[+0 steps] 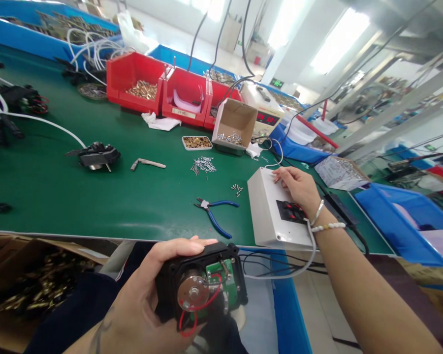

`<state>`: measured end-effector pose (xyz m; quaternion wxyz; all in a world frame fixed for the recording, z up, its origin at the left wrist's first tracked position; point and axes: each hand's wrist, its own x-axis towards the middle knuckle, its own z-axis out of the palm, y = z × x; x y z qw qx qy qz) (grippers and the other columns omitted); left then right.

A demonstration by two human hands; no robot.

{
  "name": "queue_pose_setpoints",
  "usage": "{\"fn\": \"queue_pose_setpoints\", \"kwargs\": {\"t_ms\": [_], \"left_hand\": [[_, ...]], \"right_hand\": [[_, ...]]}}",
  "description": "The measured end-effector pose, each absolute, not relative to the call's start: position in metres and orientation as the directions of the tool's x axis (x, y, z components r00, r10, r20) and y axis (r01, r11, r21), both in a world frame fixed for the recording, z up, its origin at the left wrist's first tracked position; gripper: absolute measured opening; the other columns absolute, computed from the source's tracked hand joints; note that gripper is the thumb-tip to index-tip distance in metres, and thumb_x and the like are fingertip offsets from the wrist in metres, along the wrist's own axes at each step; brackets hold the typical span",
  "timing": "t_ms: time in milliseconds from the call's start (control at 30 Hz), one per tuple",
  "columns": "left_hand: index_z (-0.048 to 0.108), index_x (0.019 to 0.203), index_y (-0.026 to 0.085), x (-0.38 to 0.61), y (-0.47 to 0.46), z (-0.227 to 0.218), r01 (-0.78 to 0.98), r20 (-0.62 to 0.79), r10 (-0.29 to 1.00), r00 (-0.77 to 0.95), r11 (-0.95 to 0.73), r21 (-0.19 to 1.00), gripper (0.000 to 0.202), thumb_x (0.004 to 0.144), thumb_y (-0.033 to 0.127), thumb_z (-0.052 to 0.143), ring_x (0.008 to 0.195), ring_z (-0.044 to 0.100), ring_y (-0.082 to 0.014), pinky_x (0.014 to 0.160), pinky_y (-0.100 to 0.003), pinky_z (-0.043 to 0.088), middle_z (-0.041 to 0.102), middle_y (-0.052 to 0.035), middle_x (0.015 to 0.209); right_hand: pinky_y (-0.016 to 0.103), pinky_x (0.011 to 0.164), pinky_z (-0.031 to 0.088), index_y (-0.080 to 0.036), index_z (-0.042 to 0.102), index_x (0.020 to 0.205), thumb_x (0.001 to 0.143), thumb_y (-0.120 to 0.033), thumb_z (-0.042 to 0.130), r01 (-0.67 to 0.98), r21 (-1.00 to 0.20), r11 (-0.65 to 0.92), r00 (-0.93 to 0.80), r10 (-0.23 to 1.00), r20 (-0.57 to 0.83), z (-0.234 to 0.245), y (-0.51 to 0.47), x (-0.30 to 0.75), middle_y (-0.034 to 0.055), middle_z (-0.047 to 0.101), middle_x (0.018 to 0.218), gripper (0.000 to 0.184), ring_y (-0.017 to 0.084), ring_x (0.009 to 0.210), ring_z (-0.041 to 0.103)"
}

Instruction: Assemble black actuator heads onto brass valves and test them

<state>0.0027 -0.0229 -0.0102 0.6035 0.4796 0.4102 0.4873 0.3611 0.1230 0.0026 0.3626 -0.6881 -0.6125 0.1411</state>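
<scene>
My left hand (147, 290) is wrapped around a black plastic housing (166, 280), held up in front of the bench edge. The housing's open side shows a round metal motor (193, 291), a green circuit board (231, 280) and red wires. At the far end of a white box (260, 211), my right hand (297, 184) has its fingers bent and pinched together over the top face. What is between those fingertips is too small to make out. Below that wrist, a black socket (290, 211) with red parts is set in the box, and a grey cable (310, 255) runs from it.
Blue-handled cutters (217, 216) lie left of the white box, near small screws (237, 189) and a bent metal tool (147, 163). Red bins (135, 73), a cardboard box (236, 118) and a power supply (262, 108) line the back. A wired black assembly (99, 156) lies left.
</scene>
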Motion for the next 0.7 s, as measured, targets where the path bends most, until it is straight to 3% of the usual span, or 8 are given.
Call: {"fn": "queue_pose_setpoints", "kwargs": {"t_ms": [200,267,400,467,567,700], "left_hand": [[0.067,0.108,0.031,0.004,-0.024,-0.002,-0.175,-0.022,0.985,0.172,0.052,0.983,0.049,0.066,0.018,0.087,0.12,0.068,-0.0263,0.116,-0.039,0.044,0.076,-0.0021,0.12],[0.067,0.106,0.032,0.005,-0.023,0.003,-0.177,-0.062,0.984,0.165,0.091,0.98,0.049,0.065,0.021,0.089,0.108,0.073,-0.0227,0.105,-0.031,0.053,0.078,0.0003,0.113],[0.065,0.119,0.03,0.005,-0.013,0.006,-0.215,-0.32,0.925,0.208,0.362,0.907,0.065,0.06,0.029,0.094,0.087,0.076,-0.0203,0.077,-0.022,0.061,0.078,0.0008,0.105],[0.065,0.123,0.025,0.006,-0.006,0.003,-0.274,-0.405,0.883,0.239,0.461,0.844,0.064,0.067,0.04,0.09,0.093,0.076,-0.0228,0.077,-0.023,0.061,0.079,-0.0029,0.107],[0.069,0.121,0.017,0.006,0.003,-0.003,-0.366,-0.426,0.838,0.34,0.535,0.761,0.052,0.083,0.053,0.075,0.094,0.075,-0.0246,0.071,-0.023,0.061,0.079,-0.0087,0.106],[0.069,0.121,0.017,0.007,0.003,-0.006,-0.413,-0.416,0.836,0.358,0.542,0.732,0.054,0.083,0.055,0.075,0.092,0.075,-0.0242,0.067,-0.023,0.06,0.078,-0.0088,0.104]], "right_hand": [[0.03,0.057,0.048,-0.021,0.074,0.079,0.077,-0.084,0.054,0.743,-0.669,0.019,0.217,0.938,0.268,0.003,0.122,0.36,0.006,0.073,0.072,0.066,0.015,0.056,0.053],[0.03,0.058,0.047,-0.021,0.074,0.078,0.076,-0.086,0.053,0.744,-0.668,0.019,0.22,0.937,0.272,0.003,0.122,0.36,0.0061,0.072,0.072,0.068,0.016,0.056,0.053],[0.031,0.059,0.047,-0.022,0.073,0.074,0.074,-0.09,0.05,0.747,-0.665,0.011,0.232,0.932,0.277,0.004,0.122,0.359,0.0063,0.071,0.07,0.072,0.017,0.058,0.054],[0.032,0.06,0.046,-0.023,0.071,0.067,0.074,-0.09,0.048,0.75,-0.661,0.003,0.243,0.929,0.28,0.004,0.122,0.359,0.006,0.069,0.068,0.072,0.017,0.059,0.054],[0.033,0.06,0.044,-0.023,0.067,0.06,0.075,-0.091,0.045,0.754,-0.657,-0.016,0.261,0.925,0.277,0.004,0.122,0.359,0.0058,0.064,0.063,0.073,0.018,0.059,0.054],[0.034,0.062,0.042,-0.021,0.067,0.061,0.076,-0.091,0.045,0.75,-0.66,-0.045,0.276,0.928,0.251,0.005,0.122,0.359,0.007,0.061,0.062,0.075,0.018,0.062,0.053]]}}
